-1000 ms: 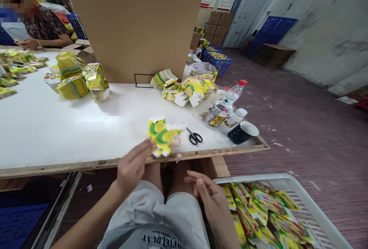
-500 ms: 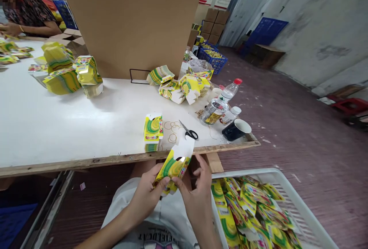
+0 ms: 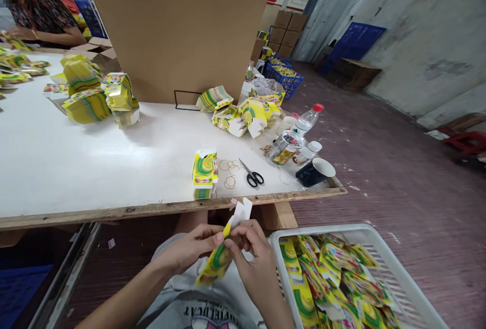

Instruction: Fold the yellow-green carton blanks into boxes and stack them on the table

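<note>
Yellow carton (image 3: 215, 264) in grip just off the near edge of the white surface (image 3: 114, 184), tilted, white flaps upward. Pinching its left side with the left hand (image 3: 203, 244); closing on its upper right with the right hand (image 3: 250, 253). Beyond, on the surface: carton stack (image 3: 205, 172), thin loops (image 3: 230, 176), scissors (image 3: 254, 179). At right, white basket (image 3: 322, 229) of similar packs (image 3: 336, 281).

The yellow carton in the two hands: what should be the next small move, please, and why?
Perhaps the right hand should fold in the white flap of the yellow carton, since that flap sticks out and the left hand also holds the carton.
</note>
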### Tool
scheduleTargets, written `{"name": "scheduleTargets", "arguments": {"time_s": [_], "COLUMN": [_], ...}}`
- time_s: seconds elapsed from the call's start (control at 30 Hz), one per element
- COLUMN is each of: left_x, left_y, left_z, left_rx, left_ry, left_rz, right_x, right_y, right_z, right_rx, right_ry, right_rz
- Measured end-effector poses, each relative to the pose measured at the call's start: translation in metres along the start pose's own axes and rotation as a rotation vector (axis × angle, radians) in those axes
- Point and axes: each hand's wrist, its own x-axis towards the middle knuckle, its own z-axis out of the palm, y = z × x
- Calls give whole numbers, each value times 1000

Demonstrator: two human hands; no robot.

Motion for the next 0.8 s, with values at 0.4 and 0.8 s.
{"name": "scheduleTargets", "arguments": {"time_s": [0.4, 0.8], "left_x": [13, -3], "left_y": [-8, 5], "left_z": [21, 6], "left_rx": [-126, 116], "left_ry": [206, -74], "left_rz": [163, 229], "right_x": [-11, -4], "right_y": [15, 20], "right_z": [12, -12], "right_rx": [85, 362], "right_ry": [74, -4], "right_rz": [231, 215]}}
